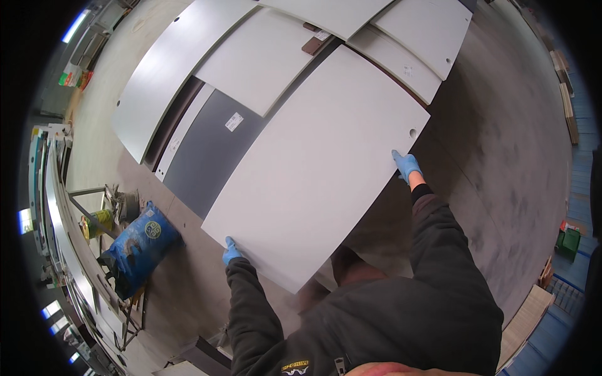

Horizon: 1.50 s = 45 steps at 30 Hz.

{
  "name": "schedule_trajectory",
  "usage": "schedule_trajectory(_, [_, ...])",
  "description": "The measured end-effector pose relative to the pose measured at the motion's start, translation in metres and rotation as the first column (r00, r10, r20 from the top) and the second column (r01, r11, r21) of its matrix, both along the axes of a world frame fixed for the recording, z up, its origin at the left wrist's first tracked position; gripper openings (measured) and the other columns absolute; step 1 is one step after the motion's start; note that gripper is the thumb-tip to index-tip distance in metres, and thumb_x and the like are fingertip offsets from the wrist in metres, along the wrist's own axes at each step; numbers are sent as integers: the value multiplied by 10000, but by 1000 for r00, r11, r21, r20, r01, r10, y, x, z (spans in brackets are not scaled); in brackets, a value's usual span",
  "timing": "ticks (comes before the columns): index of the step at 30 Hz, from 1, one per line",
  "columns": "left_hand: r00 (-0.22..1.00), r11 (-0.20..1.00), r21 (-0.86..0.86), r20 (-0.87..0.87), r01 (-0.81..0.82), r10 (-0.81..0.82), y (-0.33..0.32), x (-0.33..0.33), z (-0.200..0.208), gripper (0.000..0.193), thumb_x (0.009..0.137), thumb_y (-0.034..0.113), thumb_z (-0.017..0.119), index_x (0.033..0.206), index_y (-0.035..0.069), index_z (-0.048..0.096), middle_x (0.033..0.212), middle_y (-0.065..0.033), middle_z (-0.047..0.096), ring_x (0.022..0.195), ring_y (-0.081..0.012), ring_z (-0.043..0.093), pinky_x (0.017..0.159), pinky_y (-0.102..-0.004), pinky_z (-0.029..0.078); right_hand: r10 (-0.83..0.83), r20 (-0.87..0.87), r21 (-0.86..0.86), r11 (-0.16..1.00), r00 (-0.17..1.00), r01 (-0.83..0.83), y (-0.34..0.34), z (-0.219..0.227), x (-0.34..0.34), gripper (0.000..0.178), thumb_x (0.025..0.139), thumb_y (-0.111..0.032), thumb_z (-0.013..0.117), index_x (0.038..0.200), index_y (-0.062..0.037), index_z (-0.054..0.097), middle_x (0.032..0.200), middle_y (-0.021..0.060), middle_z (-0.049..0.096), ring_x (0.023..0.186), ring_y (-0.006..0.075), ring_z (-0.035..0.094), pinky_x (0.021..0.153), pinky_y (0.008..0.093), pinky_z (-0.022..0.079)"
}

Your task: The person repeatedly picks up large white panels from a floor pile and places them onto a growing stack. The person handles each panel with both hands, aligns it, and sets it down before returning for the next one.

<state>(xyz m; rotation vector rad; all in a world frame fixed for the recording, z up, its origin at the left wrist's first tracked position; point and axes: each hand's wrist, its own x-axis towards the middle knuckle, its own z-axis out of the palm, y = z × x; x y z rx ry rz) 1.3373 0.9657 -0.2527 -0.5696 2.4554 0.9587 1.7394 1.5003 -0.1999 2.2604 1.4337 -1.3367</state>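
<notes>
We see a large white panel (313, 169) lying across the near side of a loose pile, its bottom corner reaching out over the floor toward the wearer's body. The left hand (231, 250), in a blue glove, grips the panel's near short edge, closer to its left corner. The right hand (407, 165), gloved the same way, grips the long right edge just below the round hole (412, 133). We take this wide spacing, on two adjoining edges, as a way to balance a broad sheet and keep it from twisting. The thumbs show at the rim while most of the fingers go out of sight beneath, which suits a flat thing with no handle. We cannot tell from above whether the panel is lifted clear or partly rests on the sheets below.

To its left, a grey panel (207, 147) shows from under it, bearing a white label (234, 122) on its upper face. Beyond, a pale panel (251, 59) overlaps the grey one, and a long silvery panel (179, 62) lies at the far left. The sheets lie staggered, so edges stand out where fingers could get hold of them. Small brown pieces (313, 45) sit by the gap at the far end of the held panel; perhaps they act as spacers. A blue sack (147, 241) stands on the floor to the left, well apart from the left hand.
</notes>
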Motion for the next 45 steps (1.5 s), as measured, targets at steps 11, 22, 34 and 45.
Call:
schedule_trajectory(11, [995, 995, 54, 51, -87, 84, 13, 1, 6, 670, 940, 558, 681, 1098, -93, 709, 987, -141, 746, 827, -241, 658, 780, -388, 547, 128, 95, 281, 948, 987, -149, 13, -33, 16, 697, 899, -553, 681, 1016, 134, 697, 827, 198, 713, 730, 293, 690, 688, 406, 546])
schedule_trajectory(22, [993, 995, -15, 69, -96, 97, 34, 7, 20, 723, 939, 585, 662, 1105, -118, 699, 996, -159, 748, 815, -256, 668, 766, -390, 554, 193, 173, 220, 948, 966, -229, 27, -10, 5, 761, 893, -587, 647, 1131, 135, 677, 1120, 315, 706, 1112, 419, 685, 923, 444, 534])
schedule_trajectory(34, [988, 996, -25, 126, -88, 90, 37, 6, 18, 744, 928, 610, 661, 1122, -108, 697, 1006, -167, 744, 838, -267, 664, 792, -396, 550, 151, 127, 191, 966, 980, -174, 42, -16, -2, 722, 878, -568, 663, 1216, 69, 676, 1282, 282, 656, 1210, 401, 639, 994, 443, 520])
schedule_trajectory(45, [996, 998, -51, 80, -30, 34, 47, 13, 26, 705, 939, 577, 666, 1136, -100, 691, 1037, -179, 742, 877, -287, 698, 797, -411, 574, 58, 63, 214, 974, 996, -70, 59, -55, 11, 671, 900, -516, 699, 1158, 101, 658, 1001, 193, 727, 808, 297, 698, 680, 425, 559])
